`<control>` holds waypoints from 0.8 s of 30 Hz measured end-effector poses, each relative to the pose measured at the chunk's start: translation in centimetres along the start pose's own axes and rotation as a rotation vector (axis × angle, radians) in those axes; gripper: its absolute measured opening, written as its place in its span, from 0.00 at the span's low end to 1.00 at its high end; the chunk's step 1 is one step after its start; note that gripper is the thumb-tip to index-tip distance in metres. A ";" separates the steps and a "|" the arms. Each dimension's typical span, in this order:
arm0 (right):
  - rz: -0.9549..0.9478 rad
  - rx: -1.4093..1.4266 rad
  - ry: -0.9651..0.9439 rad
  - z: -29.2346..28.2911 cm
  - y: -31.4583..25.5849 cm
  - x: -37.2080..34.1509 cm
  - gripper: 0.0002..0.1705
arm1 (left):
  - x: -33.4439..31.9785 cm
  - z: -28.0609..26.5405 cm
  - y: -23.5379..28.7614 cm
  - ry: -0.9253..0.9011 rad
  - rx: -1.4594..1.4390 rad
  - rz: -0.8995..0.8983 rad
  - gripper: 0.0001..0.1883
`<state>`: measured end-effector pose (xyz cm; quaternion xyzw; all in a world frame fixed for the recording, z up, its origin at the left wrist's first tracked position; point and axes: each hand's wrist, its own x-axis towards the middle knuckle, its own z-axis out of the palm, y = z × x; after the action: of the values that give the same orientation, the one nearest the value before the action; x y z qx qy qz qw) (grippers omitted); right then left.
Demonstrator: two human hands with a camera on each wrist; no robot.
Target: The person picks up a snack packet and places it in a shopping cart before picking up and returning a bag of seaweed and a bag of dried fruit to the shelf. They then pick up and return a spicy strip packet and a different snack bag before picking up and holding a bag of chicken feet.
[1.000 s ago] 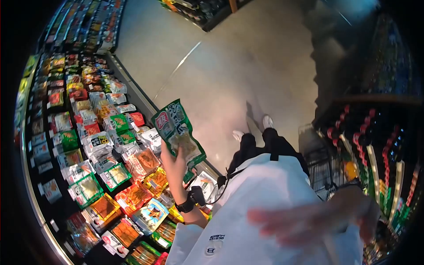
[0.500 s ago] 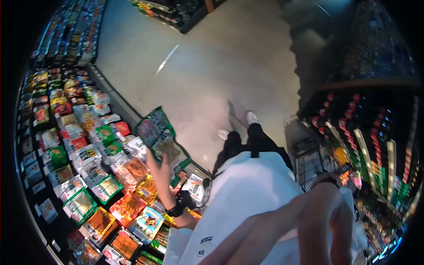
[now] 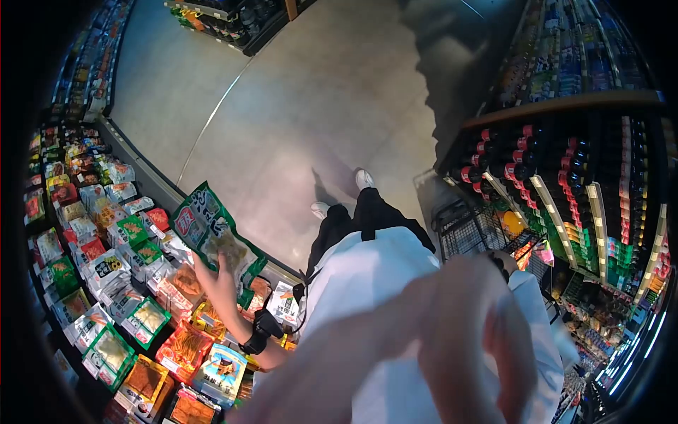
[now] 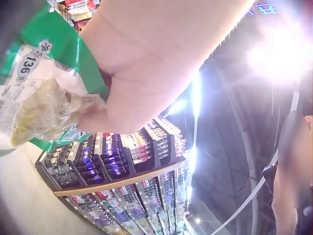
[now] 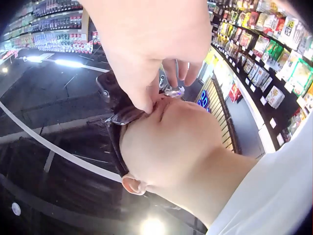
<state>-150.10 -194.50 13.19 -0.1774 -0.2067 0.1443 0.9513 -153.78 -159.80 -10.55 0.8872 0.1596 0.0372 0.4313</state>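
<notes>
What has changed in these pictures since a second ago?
The right hand has come up from in front of the white shirt to the person's face. The head view has swung to the right, so the packet display sits further left in it. The left hand still grips the green packet.

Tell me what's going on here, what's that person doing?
A person in a shop grips a green packet with the left hand, next to a display full of other packets. The right hand is up at the face, though it's hard to tell whether it holds anything. A shopping cart stands at the person's right.
</notes>
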 end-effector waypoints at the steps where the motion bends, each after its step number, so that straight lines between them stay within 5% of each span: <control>1: 0.048 -0.063 0.075 0.0 -0.3 0.3 0.10 | 0.0 -0.3 -3.2 -0.006 0.049 0.035 0.31; 2: 0.091 -0.159 0.175 -0.6 -0.6 0.1 0.10 | 0.1 -0.8 -5.0 -0.006 0.100 0.072 0.31; 5: 0.037 -0.483 0.354 -4.4 0.3 -0.8 0.08 | 0.3 -0.2 2.0 -0.017 -0.012 0.022 0.29; 8: 0.052 -0.529 0.506 -6.5 0.4 -1.2 0.08 | 0.9 0.0 1.7 -0.020 -0.037 0.069 0.30; 17: -0.009 -0.460 0.521 -7.7 -0.4 -2.6 0.05 | 2.0 1.0 4.0 -0.089 -0.045 0.040 0.29; 24: -0.070 -0.676 0.520 -7.9 -1.6 -2.5 0.02 | 2.8 2.5 5.0 -0.117 -0.095 0.122 0.28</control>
<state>-148.48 -199.05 6.24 -0.5025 -0.0017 -0.0137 0.8645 -149.31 -163.73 -8.43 0.8745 0.0779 0.0188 0.4783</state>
